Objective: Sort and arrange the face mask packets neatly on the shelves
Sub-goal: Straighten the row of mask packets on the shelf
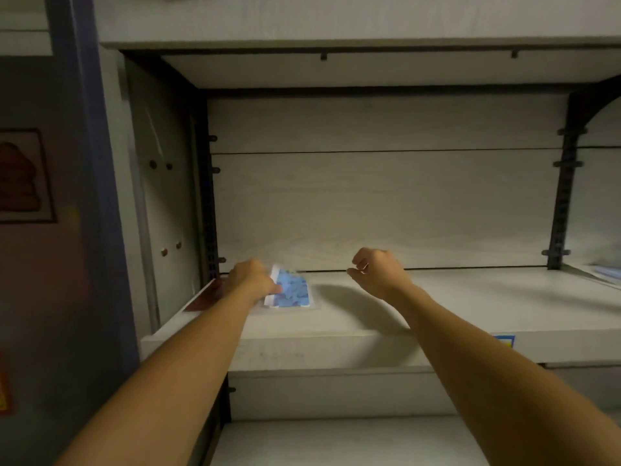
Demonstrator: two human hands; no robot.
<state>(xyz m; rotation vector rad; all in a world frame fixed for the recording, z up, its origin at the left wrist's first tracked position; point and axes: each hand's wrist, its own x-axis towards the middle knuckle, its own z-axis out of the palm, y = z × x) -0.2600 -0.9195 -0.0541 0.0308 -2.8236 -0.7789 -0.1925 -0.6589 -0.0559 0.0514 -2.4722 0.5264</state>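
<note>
A blue-patterned face mask packet (291, 290) in clear wrap lies on the pale shelf board (470, 304), near its left end. My left hand (250, 277) pinches the packet's left edge, thumb on top; the far end of the packet is lifted slightly. A dark red packet (205, 297) lies flat at the shelf's far left, partly hidden behind my left wrist. My right hand (378, 272) hovers above the shelf to the right of the blue packet, fingers loosely curled and holding nothing.
Dark metal uprights (564, 196) frame the shelf bay. Another pale-blue packet (608, 274) shows on the neighbouring shelf at far right. A lower shelf (336, 442) sits beneath. A yellow-blue label (504, 341) is stuck on the shelf's front edge.
</note>
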